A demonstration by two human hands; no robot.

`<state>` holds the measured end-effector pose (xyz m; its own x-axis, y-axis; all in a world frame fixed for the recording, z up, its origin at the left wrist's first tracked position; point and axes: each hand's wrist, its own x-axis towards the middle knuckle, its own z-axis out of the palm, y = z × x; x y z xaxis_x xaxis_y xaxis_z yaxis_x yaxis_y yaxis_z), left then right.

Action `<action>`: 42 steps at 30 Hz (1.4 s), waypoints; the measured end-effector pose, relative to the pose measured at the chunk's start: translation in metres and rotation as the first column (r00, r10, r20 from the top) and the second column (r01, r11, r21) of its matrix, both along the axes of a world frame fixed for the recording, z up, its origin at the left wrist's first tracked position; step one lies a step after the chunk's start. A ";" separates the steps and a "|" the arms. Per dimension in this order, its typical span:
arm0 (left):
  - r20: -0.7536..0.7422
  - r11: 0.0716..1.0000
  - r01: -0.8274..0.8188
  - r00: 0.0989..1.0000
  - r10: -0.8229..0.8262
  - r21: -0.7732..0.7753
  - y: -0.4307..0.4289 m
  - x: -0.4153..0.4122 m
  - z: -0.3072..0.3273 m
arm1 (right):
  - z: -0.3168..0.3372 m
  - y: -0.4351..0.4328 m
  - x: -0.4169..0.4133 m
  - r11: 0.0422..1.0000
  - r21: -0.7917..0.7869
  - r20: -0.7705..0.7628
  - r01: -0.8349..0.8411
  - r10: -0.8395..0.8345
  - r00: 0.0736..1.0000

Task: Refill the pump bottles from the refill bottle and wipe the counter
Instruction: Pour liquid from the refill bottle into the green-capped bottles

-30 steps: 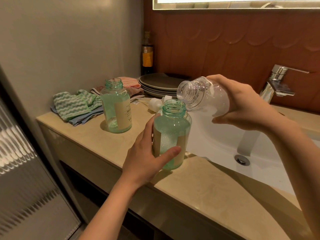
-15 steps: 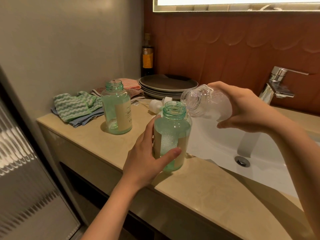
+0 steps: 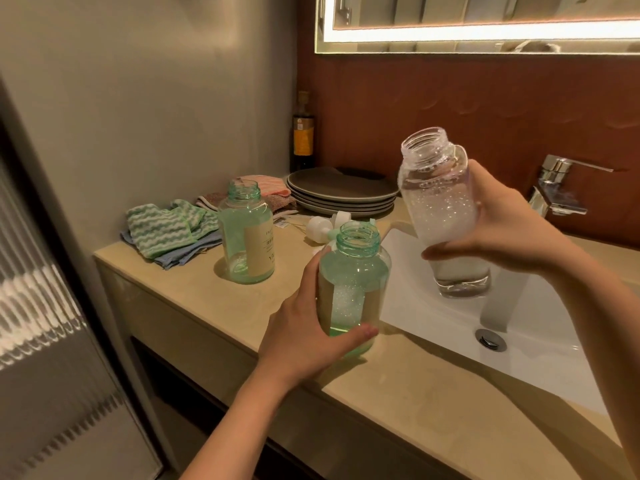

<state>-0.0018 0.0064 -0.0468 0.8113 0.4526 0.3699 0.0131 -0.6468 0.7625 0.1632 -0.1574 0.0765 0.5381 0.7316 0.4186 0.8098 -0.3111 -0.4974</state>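
A single wide-angle camera, worn on the person's head, is looking forward and down at close range across the counter [image 3: 214,306] toward the sink [image 3: 554,341]. It is taking in the faucet [image 3: 557,188] at right and the mirror [image 3: 485,15] at top.

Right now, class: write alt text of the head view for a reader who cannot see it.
The right hand holds a clear plastic refill bottle almost upright above the white sink, while the left hand grips an uncapped green pump bottle on the beige counter. A second open green bottle stands near folded cloths.
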 end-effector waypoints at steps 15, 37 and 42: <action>0.071 0.949 -0.303 0.948 0.309 -0.081 0.005 0.002 -0.004 | -0.017 0.016 -0.051 0.957 0.284 -0.081 0.057 -0.035 0.996; 0.076 0.792 -0.609 0.793 0.605 0.045 0.069 -0.028 -0.007 | -0.070 0.042 -0.070 0.918 0.396 -0.160 0.024 0.043 0.986; 0.054 0.809 -0.588 0.808 0.587 0.011 0.092 -0.026 -0.007 | -0.077 0.045 -0.077 0.899 0.436 -0.161 0.036 0.039 0.986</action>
<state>-0.0283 0.0982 -0.0543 0.3757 0.8272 0.4179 0.3624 -0.5461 0.7552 0.0861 -0.1126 -0.0008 0.6246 0.4963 0.6030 0.7070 -0.0314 -0.7065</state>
